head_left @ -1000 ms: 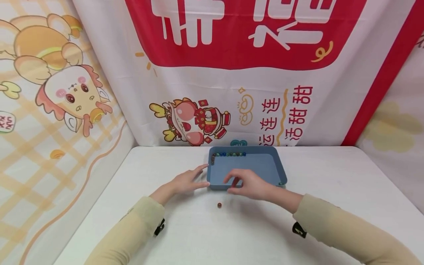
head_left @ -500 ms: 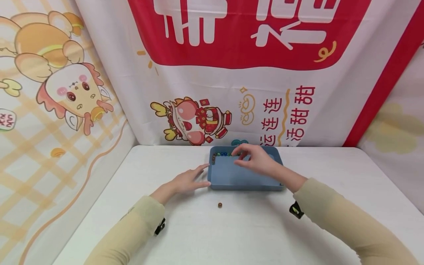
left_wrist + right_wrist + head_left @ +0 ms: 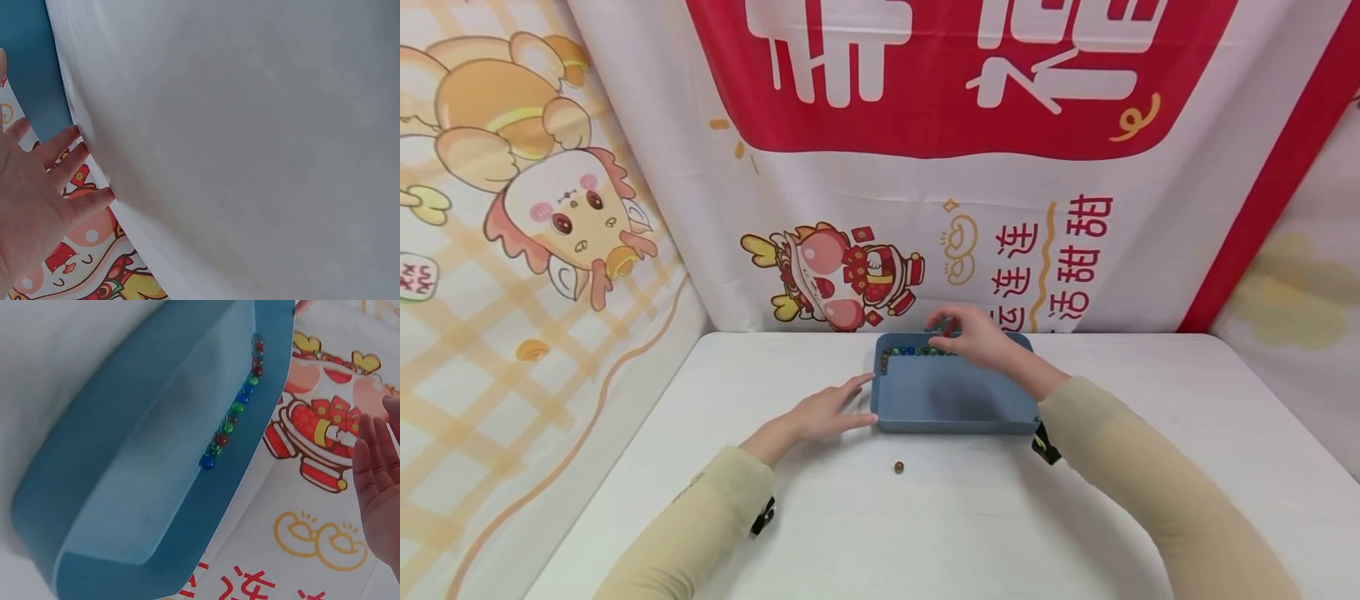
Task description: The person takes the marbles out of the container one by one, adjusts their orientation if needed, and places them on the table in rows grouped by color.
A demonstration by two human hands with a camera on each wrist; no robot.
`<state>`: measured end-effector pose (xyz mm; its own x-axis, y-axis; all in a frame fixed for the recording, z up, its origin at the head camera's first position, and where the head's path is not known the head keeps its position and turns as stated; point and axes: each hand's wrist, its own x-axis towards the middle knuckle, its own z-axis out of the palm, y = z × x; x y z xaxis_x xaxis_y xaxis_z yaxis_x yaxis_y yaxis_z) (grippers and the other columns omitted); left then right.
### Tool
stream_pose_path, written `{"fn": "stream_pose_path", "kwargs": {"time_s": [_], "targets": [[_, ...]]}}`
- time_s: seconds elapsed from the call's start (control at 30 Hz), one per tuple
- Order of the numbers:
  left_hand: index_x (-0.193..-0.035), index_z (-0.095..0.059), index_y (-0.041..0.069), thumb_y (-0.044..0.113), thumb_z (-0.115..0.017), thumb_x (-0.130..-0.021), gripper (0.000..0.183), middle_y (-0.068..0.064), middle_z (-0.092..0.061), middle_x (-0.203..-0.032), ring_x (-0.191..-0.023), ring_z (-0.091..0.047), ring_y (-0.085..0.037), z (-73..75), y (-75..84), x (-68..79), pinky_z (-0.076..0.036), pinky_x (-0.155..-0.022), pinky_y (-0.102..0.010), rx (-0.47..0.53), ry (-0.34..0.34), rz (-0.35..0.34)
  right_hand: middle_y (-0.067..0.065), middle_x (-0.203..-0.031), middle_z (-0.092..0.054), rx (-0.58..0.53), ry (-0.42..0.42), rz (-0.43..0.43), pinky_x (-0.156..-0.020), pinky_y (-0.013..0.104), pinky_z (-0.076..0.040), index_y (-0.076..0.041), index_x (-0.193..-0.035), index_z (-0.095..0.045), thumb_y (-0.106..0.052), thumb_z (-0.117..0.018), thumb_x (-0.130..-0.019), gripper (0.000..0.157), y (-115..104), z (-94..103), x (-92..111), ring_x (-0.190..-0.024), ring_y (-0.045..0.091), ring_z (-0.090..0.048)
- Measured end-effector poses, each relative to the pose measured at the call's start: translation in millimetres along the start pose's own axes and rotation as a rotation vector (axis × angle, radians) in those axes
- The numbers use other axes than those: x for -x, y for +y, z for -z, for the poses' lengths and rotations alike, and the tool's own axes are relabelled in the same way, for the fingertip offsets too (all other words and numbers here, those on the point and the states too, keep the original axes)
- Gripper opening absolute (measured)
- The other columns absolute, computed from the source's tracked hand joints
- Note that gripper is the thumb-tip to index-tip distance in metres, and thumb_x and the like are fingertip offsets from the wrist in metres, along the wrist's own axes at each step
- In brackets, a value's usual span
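My left hand [image 3: 823,412] rests with spread fingers against the left end of a blue tray [image 3: 955,425]. In the left wrist view, the fingers of that left hand [image 3: 37,181] are extended. My right hand [image 3: 981,337] is raised over the tray's back rim, fingers bent, with a gap between thumb and forefinger. No held thing shows in the right wrist view, where several fingers [image 3: 378,456] of it are straight. Below it, a row of red, green and blue glass marbles [image 3: 227,427] lies along the tray's long side and turns a corner. A brown marble [image 3: 898,467] lies before the tray.
The tray stands on a white table [image 3: 820,517] near a printed backdrop [image 3: 865,183]. A small green marble [image 3: 1037,419] shows in the tray's front right corner. Patterned cloth [image 3: 572,333] borders the table at left.
My right hand has moved from the tray's front edge up and back, across the tray to its rear rim. The left hand has stayed against the tray, and the brown marble has not moved.
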<state>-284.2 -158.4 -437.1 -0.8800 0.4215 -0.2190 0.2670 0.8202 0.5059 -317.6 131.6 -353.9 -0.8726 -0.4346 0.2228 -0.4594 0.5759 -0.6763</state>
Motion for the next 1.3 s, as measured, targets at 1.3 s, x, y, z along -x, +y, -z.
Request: {"fn": "stream_pose_path", "kwargs": {"time_s": [1.3], "targets": [[-0.154,-0.02,0.039,0.062,-0.057,-0.089,0.078,-0.005,-0.041,-0.151,-0.137,-0.037,-0.03,0.0,0.1,0.8,-0.03,-0.108,-0.058,-0.005,0.007,0.0,0.01,-0.113,-0.065,-0.078,-0.049,-0.184,-0.083,0.036,-0.052,-0.005,-0.116,-0.067,-0.004,-0.07,-0.089,0.027,29,-97.0,-36,-0.095,0.022,-0.059]]}}
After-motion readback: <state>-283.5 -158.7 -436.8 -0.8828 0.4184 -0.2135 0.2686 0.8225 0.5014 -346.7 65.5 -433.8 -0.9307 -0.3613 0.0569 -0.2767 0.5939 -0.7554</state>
